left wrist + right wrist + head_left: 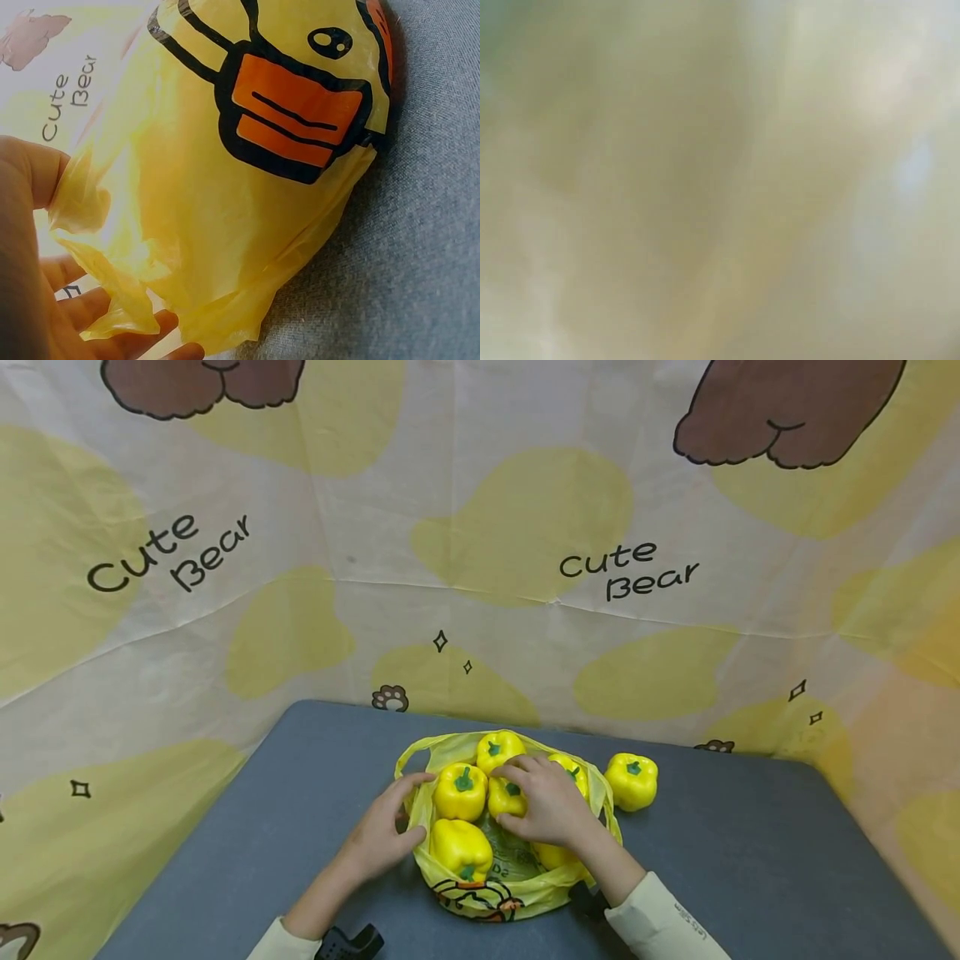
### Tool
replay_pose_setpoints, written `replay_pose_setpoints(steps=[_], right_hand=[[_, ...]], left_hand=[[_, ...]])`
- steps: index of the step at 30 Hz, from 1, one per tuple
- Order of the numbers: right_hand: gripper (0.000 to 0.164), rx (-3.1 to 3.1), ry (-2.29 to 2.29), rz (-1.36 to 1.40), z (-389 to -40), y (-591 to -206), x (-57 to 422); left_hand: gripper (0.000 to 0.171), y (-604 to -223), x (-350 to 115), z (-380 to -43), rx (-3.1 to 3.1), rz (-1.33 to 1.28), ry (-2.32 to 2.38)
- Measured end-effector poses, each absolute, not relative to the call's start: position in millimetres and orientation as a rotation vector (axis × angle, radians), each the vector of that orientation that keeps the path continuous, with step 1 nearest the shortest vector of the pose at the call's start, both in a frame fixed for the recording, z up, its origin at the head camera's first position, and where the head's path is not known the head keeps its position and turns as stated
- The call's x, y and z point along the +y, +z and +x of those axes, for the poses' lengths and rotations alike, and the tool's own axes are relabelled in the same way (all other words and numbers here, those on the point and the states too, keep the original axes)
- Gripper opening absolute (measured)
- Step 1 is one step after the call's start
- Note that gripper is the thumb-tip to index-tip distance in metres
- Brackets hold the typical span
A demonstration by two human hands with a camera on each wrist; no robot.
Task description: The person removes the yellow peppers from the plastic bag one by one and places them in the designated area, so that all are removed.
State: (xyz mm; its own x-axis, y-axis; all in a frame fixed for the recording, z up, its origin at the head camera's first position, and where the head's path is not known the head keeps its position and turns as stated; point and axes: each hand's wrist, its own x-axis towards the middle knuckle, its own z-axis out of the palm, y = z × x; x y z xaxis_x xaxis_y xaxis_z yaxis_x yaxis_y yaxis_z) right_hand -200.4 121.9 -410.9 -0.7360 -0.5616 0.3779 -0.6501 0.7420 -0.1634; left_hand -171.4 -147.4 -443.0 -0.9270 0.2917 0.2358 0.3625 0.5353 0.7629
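A yellow plastic bag (517,893) with a cartoon print sits on the table, its mouth spread wide. Several yellow bell peppers (461,792) lie inside it. My right hand (551,802) reaches into the bag, thumb and fingers curled round the middle bell pepper (507,797). At the bag's left rim is my left hand (382,831), fingers relaxed and spread against the plastic. The left wrist view shows the bag's side (202,225) with an orange beak print, its loose edge lying over the fingers. The right wrist view is a blur.
One more yellow bell pepper (632,782) stands on the dark grey table (750,860), just right of the bag. Behind the table hangs a cloth (510,527) printed with yellow patches and bears.
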Motion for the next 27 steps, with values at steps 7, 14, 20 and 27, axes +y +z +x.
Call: replay_pose_setpoints(steps=[7, 14, 20, 27], right_hand=[[0.049, -2.628, 0.47, 0.958, -200, -406, 124], [0.05, -2.611, 0.531, 0.957, -197, -398, 125], [0.049, -2.566, 0.582, 0.926, -193, -390, 129], [0.048, -2.576, 0.637, 0.844, -188, -376, 137]], left_hand=[[0.062, -444, -148, -172, -2.674, -0.589, -1.386], [0.061, -443, -147, -172, -2.682, -0.577, -1.392], [0.062, -442, -147, -172, -2.681, -0.573, -1.376], [0.061, -442, -146, -171, -2.673, -0.571, -1.391]])
